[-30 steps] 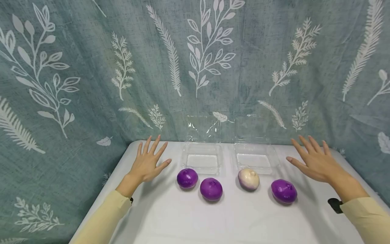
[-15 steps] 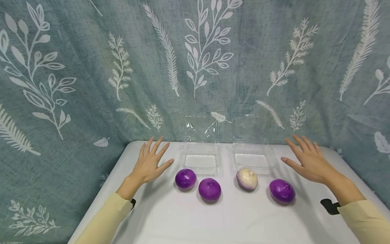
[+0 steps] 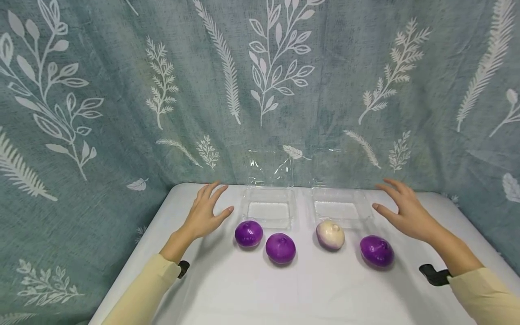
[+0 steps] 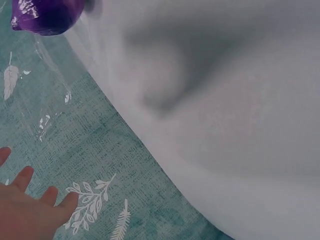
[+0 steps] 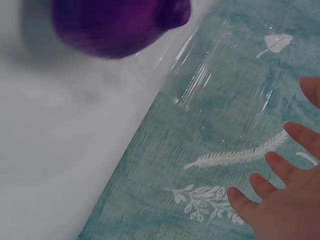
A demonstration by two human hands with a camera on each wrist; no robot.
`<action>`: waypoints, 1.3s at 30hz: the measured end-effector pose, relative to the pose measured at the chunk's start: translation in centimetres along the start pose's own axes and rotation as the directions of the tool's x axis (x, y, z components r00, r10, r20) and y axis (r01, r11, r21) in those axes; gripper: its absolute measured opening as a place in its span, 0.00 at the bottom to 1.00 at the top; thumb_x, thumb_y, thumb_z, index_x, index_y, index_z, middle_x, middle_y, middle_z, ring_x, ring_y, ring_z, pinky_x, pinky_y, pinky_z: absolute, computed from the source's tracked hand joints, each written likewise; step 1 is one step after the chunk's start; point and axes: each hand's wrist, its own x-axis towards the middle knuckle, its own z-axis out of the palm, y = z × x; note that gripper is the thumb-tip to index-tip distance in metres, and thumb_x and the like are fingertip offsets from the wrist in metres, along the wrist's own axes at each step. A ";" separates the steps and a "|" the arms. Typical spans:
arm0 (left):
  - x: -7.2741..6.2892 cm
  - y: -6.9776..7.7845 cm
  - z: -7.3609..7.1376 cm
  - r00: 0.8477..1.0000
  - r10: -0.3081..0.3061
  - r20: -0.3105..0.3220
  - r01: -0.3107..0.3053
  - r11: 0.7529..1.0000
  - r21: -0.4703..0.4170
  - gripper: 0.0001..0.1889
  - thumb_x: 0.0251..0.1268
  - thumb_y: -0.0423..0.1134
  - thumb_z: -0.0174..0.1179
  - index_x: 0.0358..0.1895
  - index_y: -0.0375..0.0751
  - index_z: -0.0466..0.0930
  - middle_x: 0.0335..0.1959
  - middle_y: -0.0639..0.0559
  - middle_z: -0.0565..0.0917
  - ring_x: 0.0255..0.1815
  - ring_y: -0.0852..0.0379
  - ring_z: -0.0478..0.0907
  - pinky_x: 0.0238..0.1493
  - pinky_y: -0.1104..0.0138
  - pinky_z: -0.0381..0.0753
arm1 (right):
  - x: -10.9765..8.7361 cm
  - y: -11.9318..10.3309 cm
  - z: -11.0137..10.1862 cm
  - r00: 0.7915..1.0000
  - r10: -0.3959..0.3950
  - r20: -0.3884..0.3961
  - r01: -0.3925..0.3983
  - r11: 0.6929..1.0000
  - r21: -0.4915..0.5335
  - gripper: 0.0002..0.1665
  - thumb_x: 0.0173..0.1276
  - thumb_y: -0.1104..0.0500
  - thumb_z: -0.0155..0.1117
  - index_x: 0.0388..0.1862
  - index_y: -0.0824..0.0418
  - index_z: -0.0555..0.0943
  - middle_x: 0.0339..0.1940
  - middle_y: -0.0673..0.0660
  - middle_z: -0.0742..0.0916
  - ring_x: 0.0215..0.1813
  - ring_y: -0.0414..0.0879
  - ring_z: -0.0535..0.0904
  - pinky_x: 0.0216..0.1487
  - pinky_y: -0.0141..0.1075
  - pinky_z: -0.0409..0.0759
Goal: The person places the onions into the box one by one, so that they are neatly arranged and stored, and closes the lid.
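My left hand point(image 3: 202, 217) hovers over the table's left side, fingers loosely spread, holding nothing. Closest to it is a glossy purple onion-like vegetable point(image 3: 248, 234), and a second purple one point(image 3: 280, 248) lies to that one's right. On the other side my right hand point(image 3: 410, 217) is raised with bent, parted fingers and nothing in them. Below and left of it sits another purple vegetable point(image 3: 377, 251); a cream one with a purplish side point(image 3: 330, 234) lies further left. In both wrist views the fingers point(image 4: 22, 177) point(image 5: 285, 167) touch nothing.
Two clear plastic boxes, left point(image 3: 268, 210) and right point(image 3: 336, 210), stand behind the vegetables with their see-through lids point(image 3: 270, 169) raised at the back. A patterned green-blue curtain point(image 3: 227, 149) hangs behind the white table point(image 3: 284, 293).
Both hands have turned and their fingers have drawn in from a wide spread. The right hand has moved slightly left, toward the boxes. The vegetables and boxes have stayed in place.
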 end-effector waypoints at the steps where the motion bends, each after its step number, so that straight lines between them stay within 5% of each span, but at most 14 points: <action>1: 0.1 0.1 0.0 1.000 -0.011 0.000 0.011 0.999 -0.033 0.35 0.72 0.53 0.63 0.78 0.46 0.65 0.79 0.41 0.60 0.79 0.36 0.52 0.73 0.30 0.59 | 0.1 -0.2 0.0 1.000 -0.002 -0.009 0.002 1.000 0.012 0.33 0.76 0.55 0.64 0.73 0.69 0.68 0.75 0.77 0.62 0.72 0.82 0.53 0.58 0.82 0.57; 9: 0.4 0.3 0.3 0.995 -0.090 -0.042 0.076 0.961 -0.267 0.31 0.72 0.42 0.65 0.74 0.39 0.68 0.70 0.39 0.70 0.71 0.36 0.66 0.70 0.39 0.70 | 0.3 -2.6 0.0 0.998 0.041 0.037 -0.046 0.992 0.121 0.29 0.78 0.54 0.61 0.72 0.68 0.71 0.71 0.73 0.71 0.71 0.75 0.63 0.59 0.75 0.68; 15: 0.6 0.4 0.9 0.983 -0.183 -0.007 0.166 0.908 -0.384 0.28 0.74 0.40 0.63 0.73 0.41 0.68 0.69 0.39 0.72 0.67 0.35 0.72 0.64 0.44 0.78 | 0.4 -3.9 0.7 0.996 0.059 0.064 -0.069 0.984 0.162 0.29 0.79 0.55 0.61 0.72 0.67 0.70 0.70 0.71 0.73 0.69 0.72 0.67 0.62 0.70 0.71; 22: 1.0 0.8 1.2 0.936 -0.345 0.077 0.333 0.788 -0.517 0.27 0.75 0.39 0.60 0.74 0.44 0.68 0.69 0.40 0.73 0.66 0.40 0.75 0.60 0.50 0.83 | 0.4 -5.7 1.8 0.995 0.018 0.093 -0.036 0.980 0.194 0.28 0.78 0.57 0.61 0.70 0.69 0.71 0.67 0.70 0.77 0.64 0.69 0.74 0.59 0.64 0.78; 25: 1.1 0.7 1.5 0.918 -0.384 0.105 0.378 0.760 -0.528 0.26 0.76 0.39 0.60 0.74 0.44 0.68 0.68 0.39 0.74 0.65 0.39 0.75 0.60 0.50 0.83 | 0.4 -6.5 2.5 0.994 -0.007 0.108 -0.015 0.980 0.199 0.27 0.78 0.58 0.62 0.69 0.69 0.72 0.64 0.68 0.79 0.61 0.66 0.78 0.57 0.60 0.80; 35: 1.6 0.5 2.9 0.891 -0.406 0.203 0.445 0.689 -0.572 0.26 0.77 0.38 0.58 0.74 0.38 0.67 0.65 0.37 0.75 0.61 0.42 0.79 0.56 0.57 0.86 | 0.7 -8.6 5.0 0.990 -0.077 0.122 0.044 0.967 0.252 0.22 0.76 0.58 0.64 0.63 0.68 0.78 0.60 0.63 0.84 0.56 0.60 0.82 0.54 0.56 0.83; 39: 1.8 0.3 3.6 0.880 -0.406 0.246 0.466 0.642 -0.608 0.28 0.77 0.39 0.58 0.75 0.35 0.65 0.64 0.37 0.74 0.61 0.41 0.79 0.56 0.57 0.87 | 0.7 -9.6 6.1 0.988 -0.080 0.130 0.040 0.957 0.286 0.24 0.74 0.58 0.66 0.64 0.69 0.78 0.60 0.63 0.84 0.55 0.59 0.82 0.53 0.51 0.84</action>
